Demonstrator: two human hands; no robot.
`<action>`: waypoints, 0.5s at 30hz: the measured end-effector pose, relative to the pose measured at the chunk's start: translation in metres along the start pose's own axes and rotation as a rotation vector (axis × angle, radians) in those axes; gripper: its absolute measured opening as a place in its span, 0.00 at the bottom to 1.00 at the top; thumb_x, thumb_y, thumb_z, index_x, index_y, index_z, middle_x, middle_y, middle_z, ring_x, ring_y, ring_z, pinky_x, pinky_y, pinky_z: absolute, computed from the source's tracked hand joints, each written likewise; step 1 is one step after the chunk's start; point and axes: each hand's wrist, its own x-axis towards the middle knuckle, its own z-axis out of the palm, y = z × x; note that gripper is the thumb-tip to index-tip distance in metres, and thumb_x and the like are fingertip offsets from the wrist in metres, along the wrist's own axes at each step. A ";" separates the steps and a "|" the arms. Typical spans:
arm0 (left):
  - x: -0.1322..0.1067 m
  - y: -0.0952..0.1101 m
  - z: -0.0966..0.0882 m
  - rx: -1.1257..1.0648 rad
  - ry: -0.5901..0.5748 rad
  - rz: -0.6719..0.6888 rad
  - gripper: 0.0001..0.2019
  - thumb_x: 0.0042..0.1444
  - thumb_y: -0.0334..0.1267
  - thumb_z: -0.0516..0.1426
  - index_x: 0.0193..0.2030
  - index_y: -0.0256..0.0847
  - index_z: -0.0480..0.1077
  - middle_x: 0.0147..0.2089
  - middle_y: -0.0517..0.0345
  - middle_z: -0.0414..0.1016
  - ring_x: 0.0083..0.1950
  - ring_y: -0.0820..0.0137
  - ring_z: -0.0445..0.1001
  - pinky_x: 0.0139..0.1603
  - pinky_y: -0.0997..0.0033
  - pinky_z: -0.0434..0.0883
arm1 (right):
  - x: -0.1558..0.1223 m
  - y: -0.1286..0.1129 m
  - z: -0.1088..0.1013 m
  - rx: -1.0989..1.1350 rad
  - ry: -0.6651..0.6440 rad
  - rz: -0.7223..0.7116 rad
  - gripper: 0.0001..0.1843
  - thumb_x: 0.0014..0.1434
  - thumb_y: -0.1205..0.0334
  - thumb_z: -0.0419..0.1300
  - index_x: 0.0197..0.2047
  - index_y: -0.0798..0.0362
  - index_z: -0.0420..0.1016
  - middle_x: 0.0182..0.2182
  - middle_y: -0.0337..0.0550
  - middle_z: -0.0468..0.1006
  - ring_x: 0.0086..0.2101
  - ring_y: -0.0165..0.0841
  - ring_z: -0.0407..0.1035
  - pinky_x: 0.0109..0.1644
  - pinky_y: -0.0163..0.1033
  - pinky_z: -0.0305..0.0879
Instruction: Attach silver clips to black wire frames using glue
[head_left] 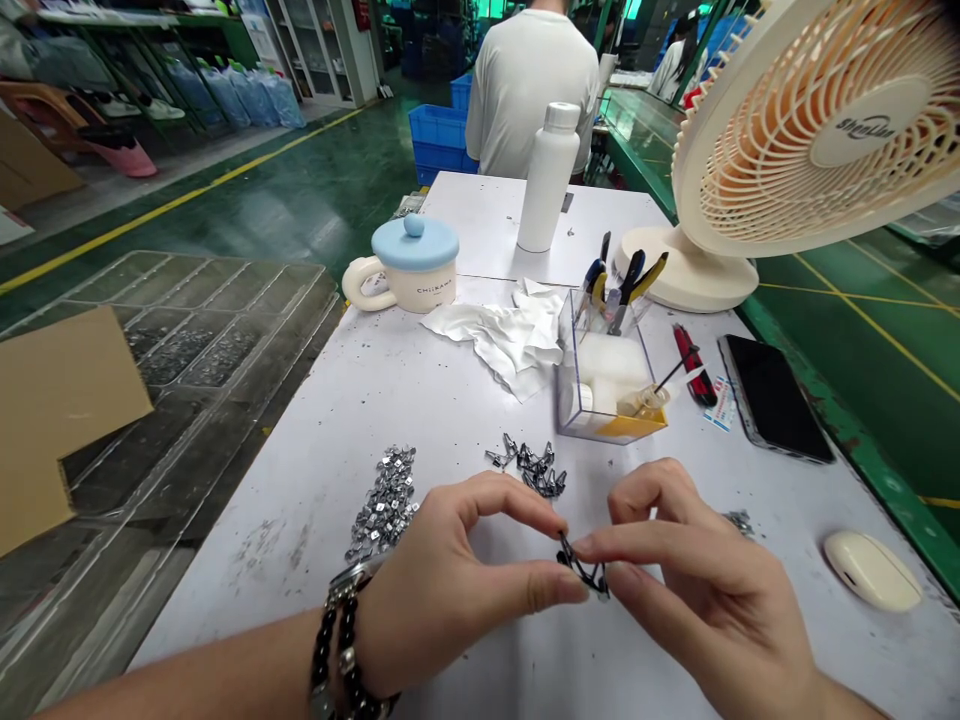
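Note:
My left hand (450,580) and my right hand (697,580) meet over the white table (315,480), each pinching the same small dark metal clip (583,568) between thumb and forefinger. A pile of small silver metal pieces (386,500) lies just beyond my left hand. A smaller heap of dark clips (529,465) sits straight ahead of both hands. A few more silver bits (739,520) lie beside my right hand.
A clear box (600,385) holds pliers and white parts. Around it are crumpled tissue (510,335), a blue-lidded mug (412,265), a white bottle (547,180), a fan (817,130), a phone (772,395) and a white earbud case (870,570). Another person (532,85) stands beyond the table.

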 end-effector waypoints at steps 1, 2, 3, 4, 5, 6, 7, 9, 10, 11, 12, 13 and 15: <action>0.000 0.000 0.000 -0.008 -0.003 -0.006 0.13 0.42 0.42 0.67 0.33 0.40 0.73 0.38 0.55 0.74 0.43 0.64 0.71 0.48 0.61 0.65 | 0.000 0.000 0.000 -0.009 -0.001 -0.013 0.10 0.57 0.69 0.56 0.39 0.46 0.75 0.29 0.38 0.64 0.34 0.30 0.61 0.36 0.38 0.61; -0.001 0.000 0.000 -0.016 -0.008 -0.009 0.13 0.42 0.42 0.67 0.33 0.40 0.73 0.38 0.56 0.74 0.43 0.64 0.71 0.48 0.61 0.65 | 0.000 0.000 0.000 -0.018 0.000 -0.026 0.10 0.57 0.69 0.56 0.39 0.46 0.75 0.29 0.39 0.64 0.34 0.30 0.61 0.36 0.38 0.62; -0.001 0.000 0.000 -0.021 -0.011 -0.013 0.13 0.42 0.43 0.67 0.33 0.40 0.74 0.38 0.56 0.74 0.43 0.65 0.71 0.48 0.61 0.65 | 0.001 0.000 0.000 -0.028 -0.003 -0.039 0.10 0.57 0.69 0.56 0.39 0.47 0.75 0.28 0.39 0.64 0.33 0.30 0.61 0.36 0.38 0.62; -0.001 -0.001 0.000 -0.025 -0.015 -0.017 0.13 0.42 0.43 0.67 0.33 0.41 0.74 0.38 0.56 0.74 0.43 0.65 0.71 0.48 0.61 0.65 | 0.001 0.000 0.000 -0.035 -0.008 -0.050 0.10 0.57 0.70 0.56 0.38 0.48 0.76 0.28 0.39 0.65 0.33 0.30 0.61 0.36 0.38 0.62; -0.002 -0.001 0.000 -0.028 -0.018 -0.025 0.13 0.42 0.43 0.67 0.33 0.41 0.74 0.38 0.57 0.74 0.43 0.65 0.71 0.48 0.62 0.65 | 0.000 -0.001 0.000 -0.040 -0.008 -0.058 0.10 0.57 0.70 0.56 0.38 0.48 0.76 0.28 0.39 0.65 0.33 0.30 0.61 0.36 0.38 0.62; -0.002 -0.001 0.000 -0.031 -0.021 -0.036 0.13 0.42 0.43 0.67 0.34 0.41 0.74 0.38 0.57 0.74 0.44 0.65 0.71 0.48 0.62 0.65 | 0.000 -0.001 0.000 -0.042 -0.006 -0.064 0.10 0.57 0.70 0.56 0.38 0.49 0.76 0.27 0.40 0.66 0.33 0.30 0.61 0.35 0.38 0.62; -0.002 -0.001 0.000 -0.034 -0.022 -0.047 0.12 0.42 0.42 0.67 0.34 0.41 0.74 0.38 0.57 0.74 0.44 0.65 0.70 0.49 0.62 0.64 | 0.000 0.000 0.000 -0.039 -0.004 -0.070 0.10 0.56 0.71 0.56 0.38 0.49 0.75 0.27 0.40 0.67 0.33 0.30 0.61 0.35 0.38 0.62; -0.002 -0.001 0.000 -0.042 -0.019 -0.063 0.12 0.43 0.40 0.67 0.34 0.41 0.74 0.39 0.58 0.74 0.44 0.65 0.70 0.49 0.62 0.64 | 0.000 0.000 0.000 -0.028 -0.010 -0.082 0.10 0.56 0.72 0.56 0.38 0.49 0.75 0.26 0.39 0.68 0.33 0.30 0.61 0.35 0.38 0.62; -0.002 -0.001 0.000 -0.047 -0.016 -0.064 0.11 0.43 0.39 0.67 0.34 0.42 0.74 0.38 0.58 0.74 0.44 0.65 0.71 0.49 0.62 0.64 | 0.000 0.000 0.001 -0.021 -0.015 -0.089 0.11 0.56 0.72 0.56 0.38 0.50 0.75 0.26 0.39 0.69 0.33 0.30 0.61 0.35 0.38 0.62; -0.002 0.000 0.000 -0.052 -0.010 -0.062 0.11 0.43 0.38 0.67 0.34 0.41 0.74 0.38 0.58 0.74 0.44 0.66 0.71 0.49 0.62 0.64 | 0.000 0.001 0.001 -0.017 -0.023 -0.098 0.11 0.56 0.73 0.56 0.39 0.50 0.74 0.26 0.39 0.69 0.33 0.30 0.61 0.35 0.38 0.62; -0.002 0.000 -0.001 -0.057 -0.007 -0.057 0.11 0.43 0.37 0.67 0.34 0.41 0.74 0.38 0.58 0.74 0.44 0.66 0.71 0.49 0.62 0.64 | 0.000 0.001 0.001 -0.018 -0.030 -0.107 0.11 0.56 0.74 0.55 0.39 0.51 0.74 0.26 0.39 0.69 0.32 0.30 0.62 0.34 0.38 0.62; -0.002 0.000 -0.001 -0.060 -0.005 -0.053 0.10 0.43 0.37 0.67 0.34 0.41 0.74 0.39 0.58 0.74 0.43 0.66 0.71 0.49 0.63 0.64 | 0.000 0.001 0.001 -0.021 -0.034 -0.115 0.11 0.56 0.74 0.55 0.39 0.51 0.74 0.26 0.39 0.70 0.32 0.30 0.62 0.34 0.38 0.61; -0.002 0.000 -0.001 -0.057 -0.011 -0.047 0.10 0.43 0.36 0.67 0.33 0.41 0.74 0.38 0.58 0.74 0.43 0.66 0.71 0.49 0.63 0.65 | 0.000 0.001 0.001 -0.031 -0.037 -0.124 0.11 0.56 0.74 0.55 0.39 0.51 0.74 0.25 0.39 0.70 0.31 0.30 0.62 0.34 0.38 0.61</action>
